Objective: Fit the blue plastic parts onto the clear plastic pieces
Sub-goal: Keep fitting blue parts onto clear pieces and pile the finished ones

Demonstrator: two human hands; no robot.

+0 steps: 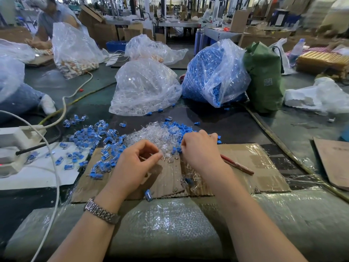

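Both wrists low, left hand (138, 159) pinches a clear piece (164, 155) while right hand (200, 148) curls over blue parts (175, 149) at 12 o'clock; seat one squarely.

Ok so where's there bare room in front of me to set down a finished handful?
The right half of the brown cardboard sheet is mostly bare, past the red pencil. The bubble-wrapped bundle nearest you is also free. It is crowded ahead of both hands: the clear plastic pieces pile and the assembled blue-and-clear parts on the left.
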